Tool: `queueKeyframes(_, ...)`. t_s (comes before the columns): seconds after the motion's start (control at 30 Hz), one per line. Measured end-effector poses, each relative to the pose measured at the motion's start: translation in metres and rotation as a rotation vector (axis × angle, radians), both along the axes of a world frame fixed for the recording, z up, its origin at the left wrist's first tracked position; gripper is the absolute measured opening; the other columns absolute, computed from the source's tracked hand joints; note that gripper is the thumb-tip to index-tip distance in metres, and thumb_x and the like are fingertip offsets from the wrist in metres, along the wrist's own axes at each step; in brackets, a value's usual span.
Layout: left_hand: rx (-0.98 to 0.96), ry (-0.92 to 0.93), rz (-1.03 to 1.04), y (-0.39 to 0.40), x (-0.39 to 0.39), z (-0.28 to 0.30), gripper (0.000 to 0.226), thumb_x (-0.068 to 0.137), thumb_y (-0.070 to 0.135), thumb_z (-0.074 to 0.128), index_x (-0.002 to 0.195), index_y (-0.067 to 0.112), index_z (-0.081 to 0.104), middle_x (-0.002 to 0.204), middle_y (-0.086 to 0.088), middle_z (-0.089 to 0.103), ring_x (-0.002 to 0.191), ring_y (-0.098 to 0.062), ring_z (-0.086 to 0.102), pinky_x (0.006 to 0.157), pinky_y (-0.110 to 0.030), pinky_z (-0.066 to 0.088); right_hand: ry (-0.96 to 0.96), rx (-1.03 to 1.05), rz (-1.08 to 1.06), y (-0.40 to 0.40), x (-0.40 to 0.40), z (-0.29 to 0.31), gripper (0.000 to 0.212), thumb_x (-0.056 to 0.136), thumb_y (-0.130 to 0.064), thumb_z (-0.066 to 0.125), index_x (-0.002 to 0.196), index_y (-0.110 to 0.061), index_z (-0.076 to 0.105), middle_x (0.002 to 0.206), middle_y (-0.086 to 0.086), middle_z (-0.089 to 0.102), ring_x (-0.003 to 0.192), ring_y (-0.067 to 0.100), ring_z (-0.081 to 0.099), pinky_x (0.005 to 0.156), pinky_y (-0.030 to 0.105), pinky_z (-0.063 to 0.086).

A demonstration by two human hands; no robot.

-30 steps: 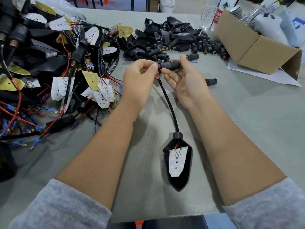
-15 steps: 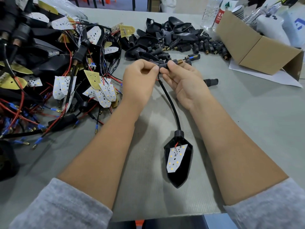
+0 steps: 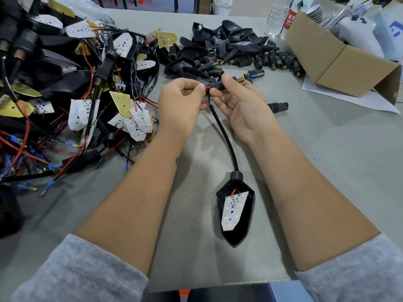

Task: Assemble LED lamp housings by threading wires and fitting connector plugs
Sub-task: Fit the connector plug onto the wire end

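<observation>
A black shield-shaped lamp housing (image 3: 236, 234) lies on the table between my forearms, with a white LED board (image 3: 233, 210) inside it. A black sleeved cable (image 3: 226, 138) curves up from its neck to my hands. My right hand (image 3: 242, 105) grips a black connector plug (image 3: 216, 86) with a brass threaded end (image 3: 240, 79), from which a blue-tipped wire terminal (image 3: 256, 74) sticks out. My left hand (image 3: 181, 101) pinches the thin red wire (image 3: 204, 86) right at the plug's rear.
A tangle of wired LED boards (image 3: 135, 123) and black housings fills the left of the table. Loose empty housings and plugs (image 3: 229, 49) are heaped behind my hands. One spare plug (image 3: 278, 106) lies to the right. A cardboard box (image 3: 340, 62) and bottles stand at the back right.
The wire terminal has come out through the plug's brass end, farther to the right. My left hand has slid slightly left along the red wire. The housing stays put.
</observation>
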State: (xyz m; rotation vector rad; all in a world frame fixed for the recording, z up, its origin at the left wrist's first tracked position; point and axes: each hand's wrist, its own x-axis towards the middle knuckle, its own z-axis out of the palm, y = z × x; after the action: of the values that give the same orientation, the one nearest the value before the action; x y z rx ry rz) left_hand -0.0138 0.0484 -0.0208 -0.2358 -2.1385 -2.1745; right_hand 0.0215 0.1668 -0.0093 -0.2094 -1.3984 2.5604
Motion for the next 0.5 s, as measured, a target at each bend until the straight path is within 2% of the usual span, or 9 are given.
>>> queueKeyframes(0.17,-0.039,0.031,-0.035,-0.0013,0.0042,-0.0004,0.011,0.094,0.008,0.062,0.085,0.013,0.068,0.081,-0.006,0.071,0.076,-0.020,0.072,0.076,-0.034,0.061,-0.005,0.050,-0.014,-0.0023,-0.0009,-0.0008,0.021,0.093,-0.008,0.064,0.102,-0.008,0.045,0.076,0.005,0.065,0.066,0.012,0.070,0.065,0.021,0.057)
queueKeyframes(0.37,0.044,0.000,-0.051,0.0014,0.0050,0.0022,0.014,0.097,-0.001,0.053,0.099,0.006,0.064,0.089,-0.008,0.068,0.081,-0.014,0.068,0.073,-0.022,0.058,0.024,0.005,-0.018,0.0002,-0.0024,-0.0023,0.016,0.093,-0.010,0.063,0.097,-0.008,0.048,0.076,0.005,0.067,0.068,0.013,0.071,0.064,0.021,0.056)
queueKeyframes(0.5,0.052,-0.034,-0.008,0.0008,0.0026,0.0016,0.013,0.094,0.003,0.061,0.084,0.011,0.065,0.086,-0.012,0.069,0.080,-0.021,0.069,0.073,-0.025,0.058,0.032,-0.040,-0.018,0.0012,-0.0040,-0.0035,0.018,0.094,-0.009,0.063,0.102,-0.008,0.046,0.083,0.009,0.064,0.068,0.013,0.071,0.064,0.021,0.057)
